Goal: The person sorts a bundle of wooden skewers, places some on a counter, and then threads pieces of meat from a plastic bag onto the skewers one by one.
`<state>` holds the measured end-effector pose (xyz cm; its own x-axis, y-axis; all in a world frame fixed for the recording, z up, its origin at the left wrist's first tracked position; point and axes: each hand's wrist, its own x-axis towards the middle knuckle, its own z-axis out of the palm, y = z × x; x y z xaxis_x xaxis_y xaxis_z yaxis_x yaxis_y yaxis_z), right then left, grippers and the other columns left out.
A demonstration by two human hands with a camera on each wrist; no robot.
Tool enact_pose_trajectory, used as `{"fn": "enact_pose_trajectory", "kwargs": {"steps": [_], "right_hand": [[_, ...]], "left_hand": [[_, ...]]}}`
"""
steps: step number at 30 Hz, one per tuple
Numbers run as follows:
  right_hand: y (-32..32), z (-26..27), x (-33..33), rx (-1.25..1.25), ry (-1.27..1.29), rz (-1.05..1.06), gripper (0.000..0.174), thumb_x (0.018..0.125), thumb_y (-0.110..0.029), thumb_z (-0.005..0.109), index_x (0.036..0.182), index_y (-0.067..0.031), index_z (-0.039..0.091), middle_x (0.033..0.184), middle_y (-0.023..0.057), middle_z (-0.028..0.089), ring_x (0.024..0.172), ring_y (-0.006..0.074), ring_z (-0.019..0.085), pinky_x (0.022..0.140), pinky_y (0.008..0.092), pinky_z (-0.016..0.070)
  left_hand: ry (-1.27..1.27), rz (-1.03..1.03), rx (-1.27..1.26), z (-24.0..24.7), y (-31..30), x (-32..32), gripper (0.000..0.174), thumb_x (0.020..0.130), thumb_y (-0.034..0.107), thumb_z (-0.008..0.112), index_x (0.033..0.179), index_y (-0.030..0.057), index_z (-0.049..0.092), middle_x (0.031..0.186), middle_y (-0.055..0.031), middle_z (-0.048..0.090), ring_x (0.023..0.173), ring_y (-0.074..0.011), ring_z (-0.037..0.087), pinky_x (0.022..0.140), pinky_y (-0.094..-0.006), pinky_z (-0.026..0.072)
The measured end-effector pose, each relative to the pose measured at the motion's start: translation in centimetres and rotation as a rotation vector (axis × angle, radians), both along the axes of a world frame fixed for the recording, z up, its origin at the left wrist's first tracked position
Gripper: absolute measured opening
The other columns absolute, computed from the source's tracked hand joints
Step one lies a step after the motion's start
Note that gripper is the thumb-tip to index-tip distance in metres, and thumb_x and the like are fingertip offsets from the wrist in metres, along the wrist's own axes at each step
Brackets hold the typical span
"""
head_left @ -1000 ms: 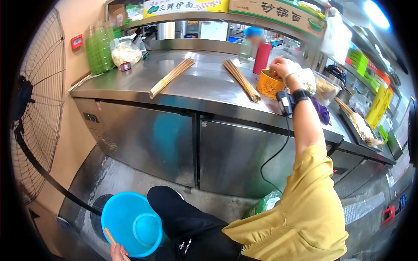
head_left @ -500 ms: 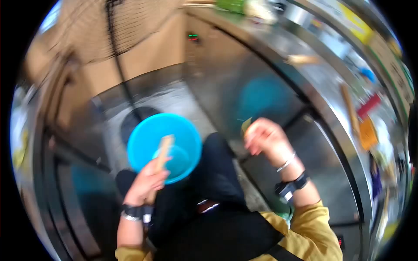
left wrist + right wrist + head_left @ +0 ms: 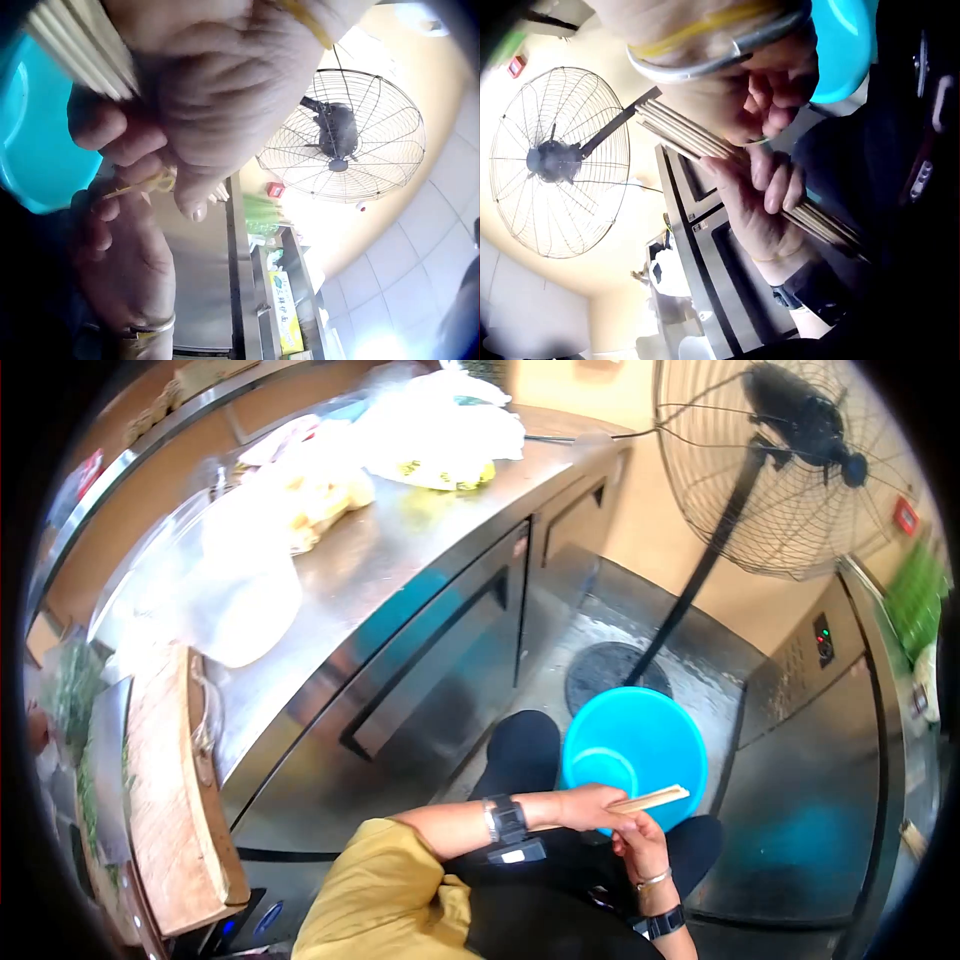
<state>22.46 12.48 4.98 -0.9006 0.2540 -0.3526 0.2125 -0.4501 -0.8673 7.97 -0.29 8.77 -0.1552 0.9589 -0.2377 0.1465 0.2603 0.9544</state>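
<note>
My left hand grips a bundle of pale wooden chopsticks, its ends poking out past the fingers. In the right wrist view the chopsticks run slantwise through the left fist. My right hand is right up against the left one. Its curled fingers pinch a thin yellow rubber band, stretched between the two hands in the left wrist view. A bright blue plastic bucket stands just beyond the hands, below the chopstick ends.
A steel counter at left carries plastic bags and a thick wooden chopping board with a cleaver. A standing fan is behind the bucket. More steel cabinets rise at right.
My right hand has come back from the orange container on the counter to the left hand, bringing the band. The left hand has lifted the chopsticks. The head view has turned left.
</note>
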Motion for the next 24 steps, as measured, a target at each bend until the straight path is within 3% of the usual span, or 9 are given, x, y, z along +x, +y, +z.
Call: {"fn": "enact_pose_trajectory", "kwargs": {"steps": [2,5,8,11,14,16,17,21,24], "right_hand": [[0.1,-0.6,0.4,0.024,0.002,-0.017,0.002,0.087,-0.009,0.058,0.086,-0.0071,0.058,0.067,0.0013,0.058,0.054,0.0076,0.05,0.048,0.0185,0.0382],[1.0,-1.0,0.9,0.042,0.021,0.007,0.006,0.087,-0.01,0.058,0.083,-0.0061,0.058,0.065,0.001,0.057,0.052,0.0073,0.048,0.047,0.0188,0.035],[2.3,-0.7,2.3,0.043,0.025,-0.02,0.012,0.086,-0.011,0.058,0.078,-0.0025,0.06,0.065,0.0022,0.057,0.053,0.0084,0.045,0.051,0.0216,0.0343],[2.5,1.6,2.1,0.077,0.293,-0.057,0.02,0.086,-0.014,0.054,0.079,0.0025,0.062,0.07,0.0073,0.057,0.059,0.0108,0.046,0.06,0.0241,0.0352],[0.7,4.4,1.0,0.16,0.368,0.048,0.026,0.084,-0.013,0.052,0.097,0.0061,0.064,0.073,0.0101,0.058,0.067,0.0158,0.051,0.067,0.0272,0.0398],[-0.3,4.0,0.5,-0.001,0.376,0.114,0.03,0.085,-0.01,0.049,0.108,0.005,0.061,0.079,0.0119,0.06,0.073,0.0185,0.056,0.074,0.0321,0.044],[-0.2,3.2,0.4,-0.046,0.353,0.132,0.033,0.088,-0.008,0.049,0.118,0.0033,0.054,0.085,0.0133,0.062,0.07,0.0179,0.058,0.069,0.0313,0.0481],[0.8,2.9,1.0,0.166,0.281,-0.135,0.039,0.09,-0.006,0.052,0.128,-0.0006,0.046,0.095,0.0145,0.062,0.052,0.01,0.052,0.048,0.0188,0.0443],[3.2,3.1,2.0,0.504,0.237,-0.242,0.045,0.083,0.002,0.059,0.127,-0.001,0.047,0.112,0.0128,0.058,0.058,0.0087,0.056,0.05,0.0197,0.0478]], "left_hand": [[0.119,0.021,0.207,-3.3,1.0,0.3,0.037,0.083,0.037,0.065,0.093,0.0021,0.054,0.077,-0.0091,0.06,0.073,-0.0158,0.059,0.063,-0.032,0.0462],[0.195,0.026,0.114,-3.3,1.6,0.0,0.032,0.082,0.03,0.065,0.093,0.0019,0.055,0.079,-0.014,0.061,0.078,-0.0224,0.061,0.069,-0.036,0.0459],[0.24,0.069,0.13,-4.0,1.8,-0.3,0.026,0.082,0.025,0.063,0.091,0.002,0.054,0.08,-0.0166,0.061,0.077,-0.0288,0.061,0.067,-0.038,0.0457],[0.33,0.079,0.058,-4.9,2.2,-0.8,0.024,0.082,0.023,0.062,0.09,0.0023,0.054,0.08,-0.0189,0.061,0.077,-0.0335,0.06,0.066,-0.0401,0.045],[0.31,0.098,0.098,-8.0,3.0,-0.1,0.024,0.078,0.024,0.061,0.088,0.0033,0.057,0.08,-0.0173,0.062,0.08,-0.0348,0.06,0.068,-0.0418,0.0462],[0.288,0.027,0.116,-7.2,2.7,0.3,0.023,0.081,0.024,0.06,0.091,0.003,0.056,0.085,-0.0179,0.062,0.082,-0.0337,0.061,0.069,-0.041,0.0457],[0.273,0.015,0.132,-6.7,2.3,0.5,0.023,0.083,0.023,0.059,0.091,0.0024,0.055,0.086,-0.0187,0.062,0.082,-0.0339,0.061,0.069,-0.0408,0.0453],[0.294,-0.002,0.107,-6.0,1.7,0.2,0.035,0.087,0.036,0.058,0.091,0.0015,0.054,0.086,-0.0191,0.061,0.083,-0.0337,0.06,0.07,-0.0412,0.0447],[0.357,-0.023,0.031,-4.5,0.5,0.5,0.042,0.088,0.044,0.055,0.092,0.0021,0.054,0.085,-0.019,0.06,0.081,-0.0351,0.059,0.07,-0.0421,0.0446]]}}
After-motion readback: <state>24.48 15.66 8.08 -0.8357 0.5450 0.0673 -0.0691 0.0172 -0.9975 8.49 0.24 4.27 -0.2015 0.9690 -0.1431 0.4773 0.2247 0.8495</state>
